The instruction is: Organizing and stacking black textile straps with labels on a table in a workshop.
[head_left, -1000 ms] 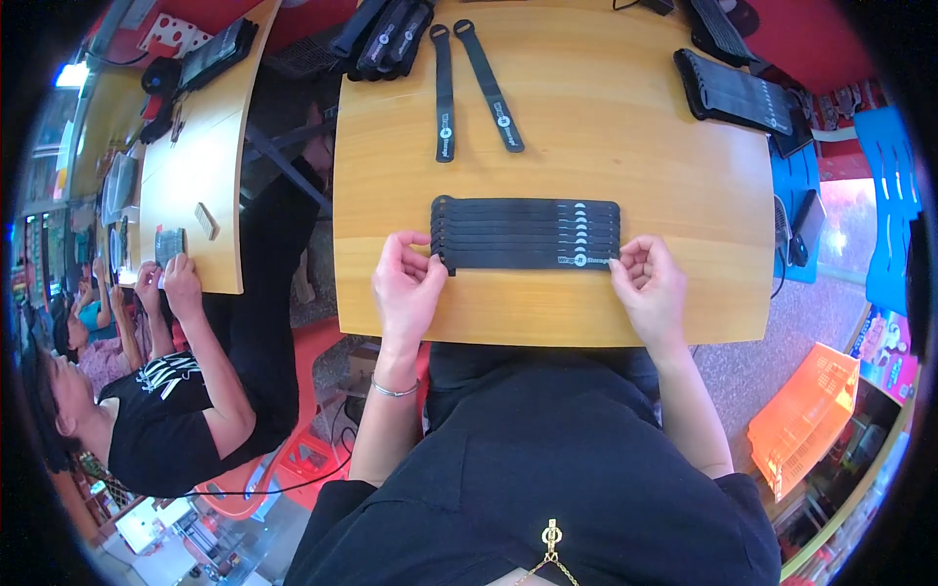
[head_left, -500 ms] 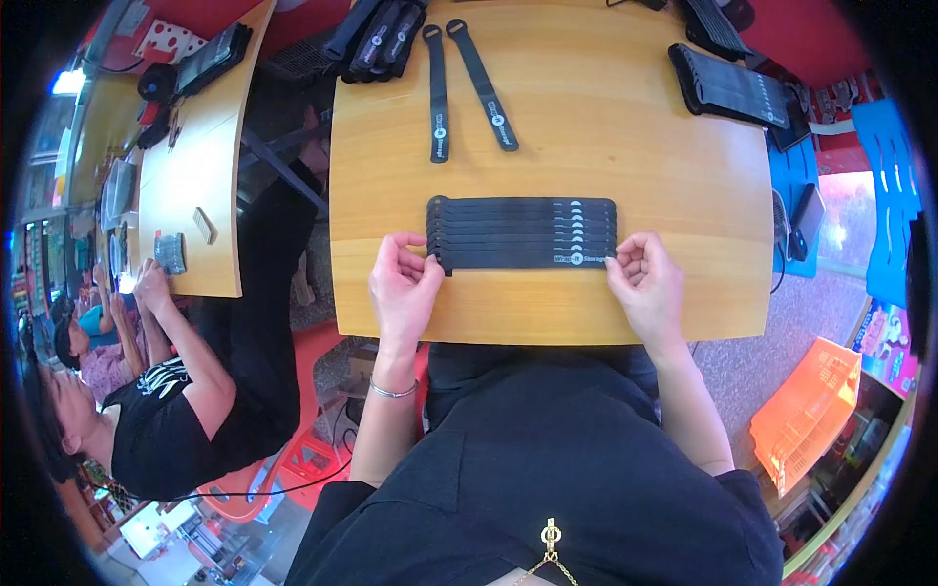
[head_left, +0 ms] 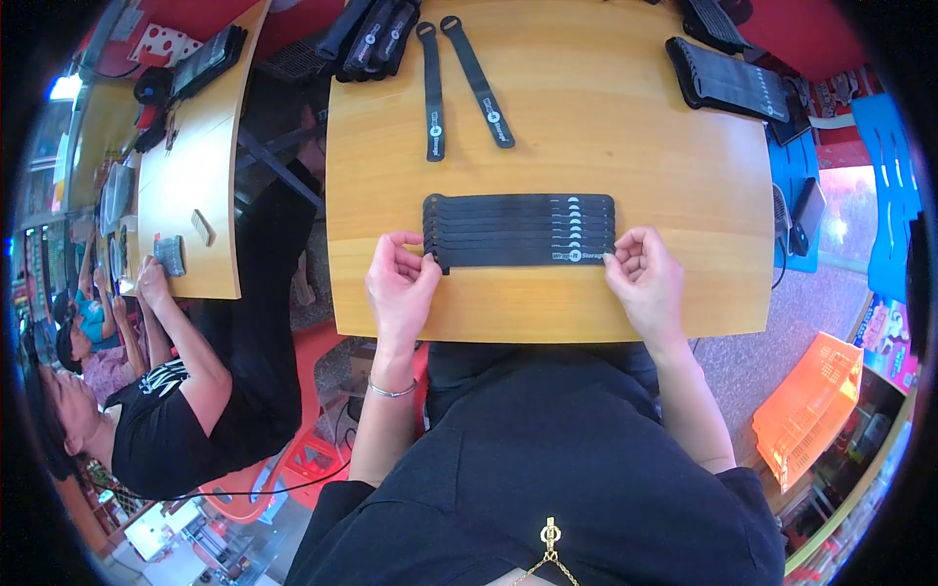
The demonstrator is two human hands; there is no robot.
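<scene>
A row of several black hook-and-loop straps (head_left: 498, 231) lies overlapped on the wooden table in front of me, each strap stepped a little below the one behind. White print shows near their right ends, and round holes line up at the left. My left hand (head_left: 401, 283) pinches the lower left corner of the row between thumb and fingers. At the lower right corner, my right hand (head_left: 647, 278) pinches the nearest strap's end. Two single straps, one upright (head_left: 435, 103) and one slanted (head_left: 477, 83), lie apart beyond the row.
A dark pile of straps (head_left: 376, 44) sits at the table's far left corner. Another overlapped stack (head_left: 728, 80) rests at the far right. An orange crate (head_left: 811, 405) stands right of the table. At left, a co-worker (head_left: 166, 430) sits at another table (head_left: 200, 146).
The whole view has shifted very slightly. Both hands keep the same pinch on the row's two ends, and the straps lie as before.
</scene>
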